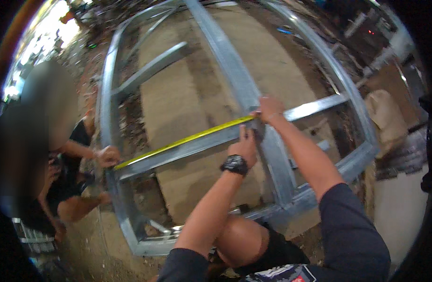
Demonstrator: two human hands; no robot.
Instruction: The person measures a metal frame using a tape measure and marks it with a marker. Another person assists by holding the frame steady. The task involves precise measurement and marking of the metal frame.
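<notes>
Presently, head view: yellow measuring tape [187,140] stretches along the upper edge of the crossbar [183,152], from the metal frame's [107,103] left side to its centre beam [232,70].
Right hand [271,110]: fingers closed on the tape's end at the centre beam.
Left hand [243,149]: two fingers extended at the crossbar, just below the tape; whether they press or hover cannot be told.
Co-worker's hand [107,156]: at the tape's far end, by the left rail.
Good practice, in my judgement: keep the tape taut, flat and parallel to the crossbar; seat both ends squarely; read from straight above.
Obscured: tape case not discernible; right fingertips hidden; graduations too blurred to read; frame's top edge cut off.
</notes>
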